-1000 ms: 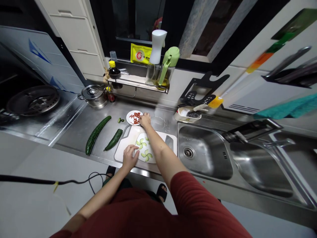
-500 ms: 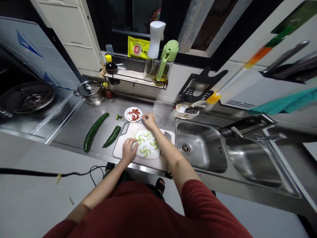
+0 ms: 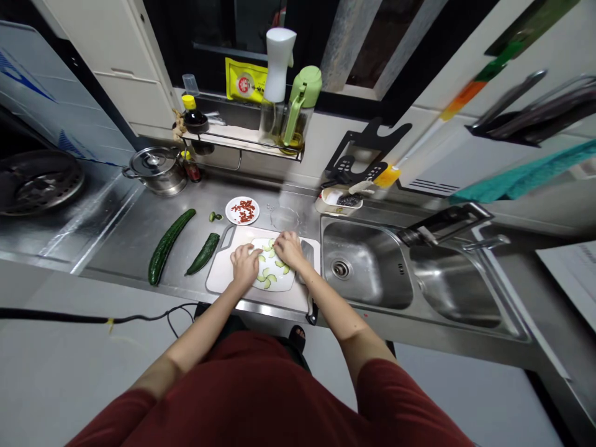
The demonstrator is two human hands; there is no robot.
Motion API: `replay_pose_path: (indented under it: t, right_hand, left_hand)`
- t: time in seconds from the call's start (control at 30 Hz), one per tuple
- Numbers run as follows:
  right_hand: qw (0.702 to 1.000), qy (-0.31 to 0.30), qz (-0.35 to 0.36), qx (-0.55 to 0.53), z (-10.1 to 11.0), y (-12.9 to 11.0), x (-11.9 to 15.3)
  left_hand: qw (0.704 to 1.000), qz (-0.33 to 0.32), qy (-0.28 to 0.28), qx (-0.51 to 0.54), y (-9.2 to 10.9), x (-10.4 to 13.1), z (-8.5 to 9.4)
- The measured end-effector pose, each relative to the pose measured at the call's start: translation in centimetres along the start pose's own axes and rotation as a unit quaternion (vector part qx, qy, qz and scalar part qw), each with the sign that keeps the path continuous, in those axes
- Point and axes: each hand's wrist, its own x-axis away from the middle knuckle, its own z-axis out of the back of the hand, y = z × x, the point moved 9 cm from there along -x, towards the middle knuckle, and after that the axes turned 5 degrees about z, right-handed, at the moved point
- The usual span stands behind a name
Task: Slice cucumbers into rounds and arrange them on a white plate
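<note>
A white plate (image 3: 278,283) with cucumber slices (image 3: 266,280) laid out in pinwheel clusters sits on a pale cutting board (image 3: 224,272). At the plate's left edge is my left hand (image 3: 245,266), its fingers curved and slightly apart. My right hand (image 3: 288,249) is over the plate's upper right part, fingertips pinched together down at the slices; whatever they hold is too small to make out. Just behind the board, a small white dish (image 3: 230,213) holds chopped red pieces (image 3: 244,211). A knife (image 3: 307,251) lies along the board's right side, partly hidden by my right arm.
Left of the board lie a long cucumber (image 3: 171,246), a shorter cucumber piece (image 3: 203,253) and small green ends (image 3: 214,216). A lidded pot (image 3: 157,171) stands farther back. To the right is a steel double sink (image 3: 367,264). A shelf (image 3: 237,140) holds bottles above the counter.
My right hand has moved from the dish of red pieces to the plate. My left hand has shifted slightly up along the plate's left edge. The whole view has shifted a little.
</note>
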Motion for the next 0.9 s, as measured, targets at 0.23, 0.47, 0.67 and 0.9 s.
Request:
replay_pose_path:
  t: [0.23, 0.47, 0.67, 0.9]
  right_hand:
    - [1.000, 0.001, 0.008, 0.020, -0.4, -0.5, 0.3]
    - [0.999, 0.007, 0.021, 0.032, -0.5, -0.9, 0.2]
    - [0.999, -0.016, 0.017, 0.035, -0.9, -1.0, 0.1]
    - [0.999, -0.013, 0.010, 0.033, -1.0, -0.7, 0.1]
  left_hand:
    - [0.998, -0.025, -0.044, -0.049, 1.3, -1.4, -1.3]
    - [0.997, -0.039, -0.048, -0.055, 2.0, -1.9, -2.1]
    - [0.995, -0.059, -0.049, -0.061, 2.4, -2.1, -2.5]
    - [0.995, -0.061, -0.057, -0.059, 2.3, -2.1, -2.6]
